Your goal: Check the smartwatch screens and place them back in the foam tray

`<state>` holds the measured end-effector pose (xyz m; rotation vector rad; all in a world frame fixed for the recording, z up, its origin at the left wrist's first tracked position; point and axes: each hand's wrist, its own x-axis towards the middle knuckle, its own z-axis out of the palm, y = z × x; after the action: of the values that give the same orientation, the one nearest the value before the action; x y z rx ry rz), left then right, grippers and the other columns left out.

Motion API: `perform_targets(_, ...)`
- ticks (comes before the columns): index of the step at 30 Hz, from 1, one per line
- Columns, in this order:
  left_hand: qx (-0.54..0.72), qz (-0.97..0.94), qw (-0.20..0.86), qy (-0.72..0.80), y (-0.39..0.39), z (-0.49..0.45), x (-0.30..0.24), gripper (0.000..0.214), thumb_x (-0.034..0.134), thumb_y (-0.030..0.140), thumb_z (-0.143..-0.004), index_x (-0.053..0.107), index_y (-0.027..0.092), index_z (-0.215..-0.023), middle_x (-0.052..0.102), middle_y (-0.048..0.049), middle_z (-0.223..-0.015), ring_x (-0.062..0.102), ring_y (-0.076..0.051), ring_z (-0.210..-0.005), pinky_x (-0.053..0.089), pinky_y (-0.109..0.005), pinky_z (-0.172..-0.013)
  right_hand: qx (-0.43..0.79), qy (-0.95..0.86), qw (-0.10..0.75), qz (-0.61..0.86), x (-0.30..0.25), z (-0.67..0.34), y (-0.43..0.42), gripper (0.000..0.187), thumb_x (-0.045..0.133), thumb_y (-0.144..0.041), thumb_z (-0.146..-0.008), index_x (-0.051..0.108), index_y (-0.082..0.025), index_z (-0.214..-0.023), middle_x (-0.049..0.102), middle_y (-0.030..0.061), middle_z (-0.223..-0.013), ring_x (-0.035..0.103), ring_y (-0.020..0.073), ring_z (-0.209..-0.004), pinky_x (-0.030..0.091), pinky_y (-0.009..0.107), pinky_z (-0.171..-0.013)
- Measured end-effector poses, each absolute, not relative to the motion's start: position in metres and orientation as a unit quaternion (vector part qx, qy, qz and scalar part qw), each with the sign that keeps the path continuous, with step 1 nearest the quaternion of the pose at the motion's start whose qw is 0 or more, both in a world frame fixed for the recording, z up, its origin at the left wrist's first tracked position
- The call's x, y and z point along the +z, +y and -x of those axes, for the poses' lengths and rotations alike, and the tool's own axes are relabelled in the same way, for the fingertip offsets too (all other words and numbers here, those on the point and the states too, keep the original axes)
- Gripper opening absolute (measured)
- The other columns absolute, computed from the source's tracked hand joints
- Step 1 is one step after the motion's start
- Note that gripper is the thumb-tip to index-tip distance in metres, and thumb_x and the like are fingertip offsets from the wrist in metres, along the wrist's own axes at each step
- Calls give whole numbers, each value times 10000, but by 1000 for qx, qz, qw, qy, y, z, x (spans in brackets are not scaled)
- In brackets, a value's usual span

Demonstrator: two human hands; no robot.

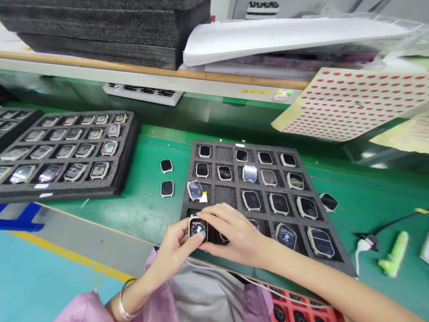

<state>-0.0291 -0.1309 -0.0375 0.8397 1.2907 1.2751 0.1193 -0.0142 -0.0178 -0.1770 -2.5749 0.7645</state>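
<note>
Between both hands, over the near left corner of a grey foam tray point(214, 150), is a light-framed smartwatch case point(196, 227) without a strap. Its screen is lit with a dial. My left hand point(174, 243) is closed around its left side, thumb lying across the lower screen. From the right, my right hand point(236, 232) grips the watch at its top and lower right edges, partly covering the tray. Several watch cases sit in the tray's pockets. One watch point(195, 190) rests tilted beside a small yellow-and-white tag point(203, 197). A white cable runs below the hands.
Two loose watches point(166, 188) lie left of the tray, another point(328, 202) at its right. A filled foam tray point(127, 147) stands left. A cable plug point(367, 242) and green cucumber-shaped object point(395, 255) lie right. A shelf edge point(217, 80) crosses behind; a red tray point(301, 306) is below.
</note>
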Motion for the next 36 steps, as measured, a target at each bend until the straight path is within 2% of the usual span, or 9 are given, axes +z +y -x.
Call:
perform_targets(10,517,-380,526,558,-131,28,-42,283,597,361,-839,669,120,-969,648,-59,-870,547,-212,-821,430,-287,-772,273,-933,221,73,-18,-118,-16,335,617,-356,-875,564,-132,-1118,635,117,-1013,586,229,-918,486,370,-772)
perform_targets(16,516,-381,523,561,-132,28,-40,233,594,360,-840,632,130,-825,626,-54,-853,532,-202,-816,423,-275,-768,268,-932,233,69,-18,-118,-18,351,649,-340,-856,567,-110,-1107,633,117,-1008,575,224,-911,485,365,-776)
perform_targets(21,512,-393,522,558,-134,27,-42,230,574,370,-854,619,144,-848,577,-25,-747,527,-204,-820,424,-274,-770,256,-936,231,67,-17,-119,-18,279,622,-272,-850,581,-110,-1073,635,120,-988,575,226,-891,485,373,-774)
perform_targets(25,502,-404,520,561,-133,26,-43,228,567,368,-858,612,146,-829,549,-13,-704,528,-204,-820,426,-275,-776,249,-938,232,64,-17,-120,-19,299,623,-280,-847,575,-114,-1091,638,127,-1008,575,228,-907,478,380,-790)
perform_targets(29,510,-405,506,566,-135,23,-43,228,555,364,-861,622,147,-881,583,-24,-759,531,-187,-787,444,-255,-713,269,-931,236,71,-15,-119,-20,285,633,-258,-822,578,-125,-1067,643,116,-1002,582,221,-900,472,367,-788)
perform_targets(32,532,-386,493,570,-142,20,-48,281,646,344,-800,607,174,-1020,613,-20,-824,521,-144,-685,451,-220,-615,306,-909,270,85,-14,-117,-19,321,665,-242,-781,566,-152,-1072,653,93,-1000,591,218,-916,463,359,-808)
perform_targets(34,575,-340,466,580,-149,19,-54,364,673,331,-785,572,199,-1109,629,-28,-901,544,-132,-693,472,-214,-632,317,-893,295,125,-16,-115,-17,335,691,-257,-763,567,-165,-1060,658,86,-991,599,222,-921,463,360,-810)
perform_targets(36,634,-263,417,596,-157,19,-61,346,653,331,-812,560,212,-1124,627,-49,-992,587,-143,-788,491,-216,-689,304,-898,271,168,-20,-113,-18,319,709,-270,-755,582,-160,-1026,660,91,-976,604,237,-910,467,382,-806)
